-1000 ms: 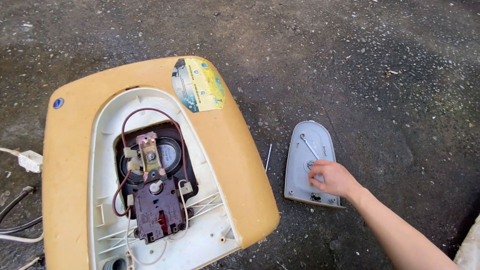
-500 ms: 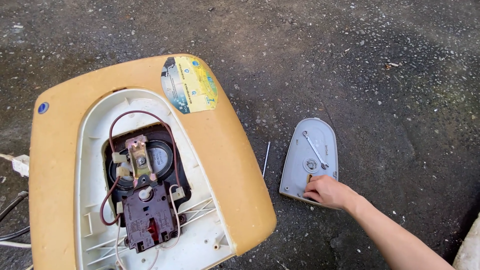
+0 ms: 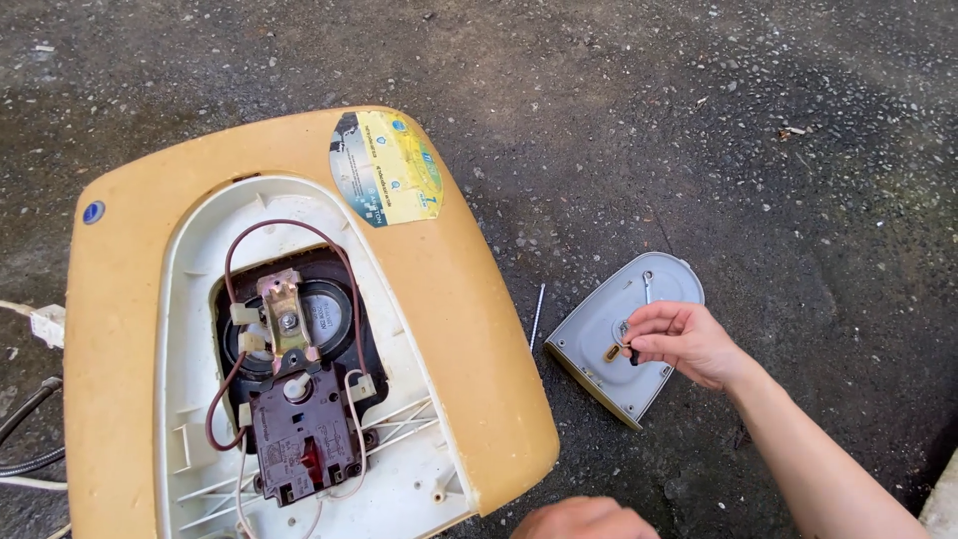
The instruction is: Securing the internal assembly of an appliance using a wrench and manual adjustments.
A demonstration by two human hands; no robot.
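**One cover, two hands, one heater**

Right hand (image 3: 679,341) over the one grey cover (image 3: 599,367) on the asphalt, fingers pinched on a small dark piece (perhaps a screw). Left hand (image 3: 584,519) barely in view, grip unclear. One yellow heater (image 3: 469,329), one loose rod (image 3: 537,315).

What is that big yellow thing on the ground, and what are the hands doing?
A camera on a person's head took this picture, looking down at their own hands. The yellow thing is the shell of an appliance lying on rough dark ground. Its cover is off, so you can see the insides: brown wires, a round black part and a dark brown block. The grey cover lies beside it, with a thin rod between them. The right hand reaches into the cover and pinches something small; I cannot tell what. The left hand only peeks in at the bottom edge.
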